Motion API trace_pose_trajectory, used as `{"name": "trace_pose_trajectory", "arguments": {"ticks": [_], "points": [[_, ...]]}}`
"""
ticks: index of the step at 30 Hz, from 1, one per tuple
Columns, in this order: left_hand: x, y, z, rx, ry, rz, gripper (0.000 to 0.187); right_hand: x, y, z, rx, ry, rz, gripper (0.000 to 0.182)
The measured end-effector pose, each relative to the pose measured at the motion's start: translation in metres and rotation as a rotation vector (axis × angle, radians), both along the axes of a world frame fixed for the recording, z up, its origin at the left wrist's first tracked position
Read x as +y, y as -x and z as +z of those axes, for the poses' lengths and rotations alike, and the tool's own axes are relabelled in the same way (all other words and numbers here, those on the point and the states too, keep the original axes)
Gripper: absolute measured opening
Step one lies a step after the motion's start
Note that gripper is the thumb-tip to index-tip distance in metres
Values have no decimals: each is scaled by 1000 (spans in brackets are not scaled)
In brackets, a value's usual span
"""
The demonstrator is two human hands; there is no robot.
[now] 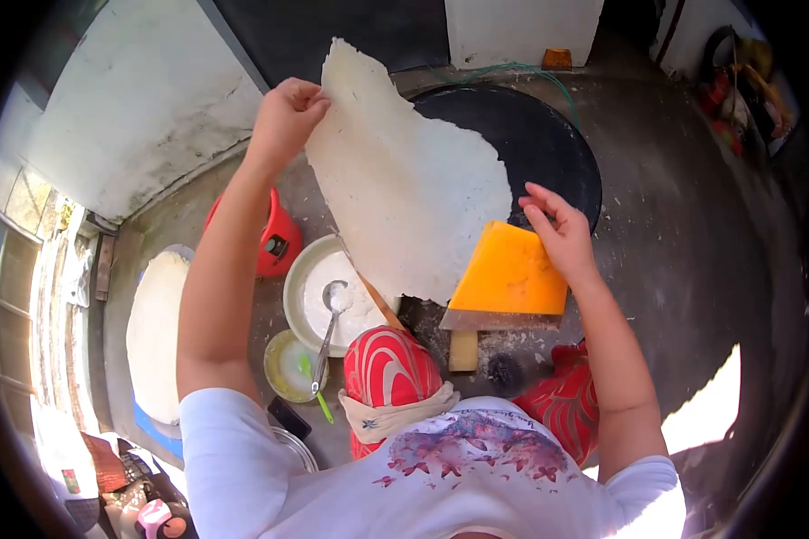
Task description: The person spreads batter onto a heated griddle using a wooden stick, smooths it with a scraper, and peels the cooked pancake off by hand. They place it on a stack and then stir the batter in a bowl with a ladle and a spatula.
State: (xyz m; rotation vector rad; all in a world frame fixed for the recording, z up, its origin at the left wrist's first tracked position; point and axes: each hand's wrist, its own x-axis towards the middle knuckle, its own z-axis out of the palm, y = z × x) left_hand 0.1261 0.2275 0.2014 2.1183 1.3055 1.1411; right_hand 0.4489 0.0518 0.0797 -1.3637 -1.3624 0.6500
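Note:
My left hand [289, 121] is closed in a pinch on the upper left edge of a large, thin, pale pancake [404, 171]. The pancake hangs in a wide sheet over part of a round black griddle [539, 135], its edges ragged. My right hand [559, 235] has its fingers stretched out and apart, beside the pancake's right edge. Just beneath that hand is a yellow scraper [511, 274] with a metal blade along its lower side; the hand overlaps its corner without visibly gripping it.
On the left stand a bowl of white batter [294, 310] with a ladle [333, 314], a smaller bowl [274, 377] with a green-handled utensil [324, 409], and a red bucket [280, 238]. Pale flat sheets [157, 337] lie farther left. A wooden block [464, 352] sits below the scraper.

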Motion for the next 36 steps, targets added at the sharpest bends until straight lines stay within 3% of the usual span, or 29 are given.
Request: {"name": "trace_pose_trajectory", "arguments": {"ticks": [1,2,4,9,11,12,15,17,19,21,23,25,27,29,31,33,36], "points": [[-16,3,29,-2,-53,-52,16,15,3,20,-19,-11,-2,43],[-33,11,53,-88,63,-116,15,33,8,36,-94,-67,-43,49],[-67,29,92,61,-158,-182,12,70,20,61,-180,-177,-100,59],[-124,96,125,117,-284,-124,9,175,64,89,-269,-460,-217,68],[-128,132,121,79,-251,-64,8,197,93,92,-276,-455,-23,50],[-124,153,113,54,-150,18,9,196,105,103,-260,-141,134,24],[-99,231,78,57,14,318,16,201,157,116,-315,-60,249,11],[-89,281,62,110,45,489,20,201,197,138,-397,-225,272,14],[-90,322,60,0,-42,739,28,192,238,172,-461,-442,300,17],[-100,375,75,-218,-128,759,33,177,276,204,-495,-727,282,18],[-144,387,103,-298,-345,770,34,127,309,230,-350,-767,371,13],[-203,399,118,-276,-394,938,31,112,337,227,-202,-879,434,12],[-257,410,92,-396,-535,842,27,123,370,186,-292,-939,473,18],[-304,409,46,-293,-508,1114,22,104,394,148,-169,-649,749,22],[-340,411,-14,-162,-508,1053,29,93,409,112,-172,-348,889,32],[-363,410,-77,-49,-416,1083,35,91,410,72,-320,-362,836,41],[-384,426,-172,126,-178,1156,27,91,384,46,-447,-77,798,45]]}}
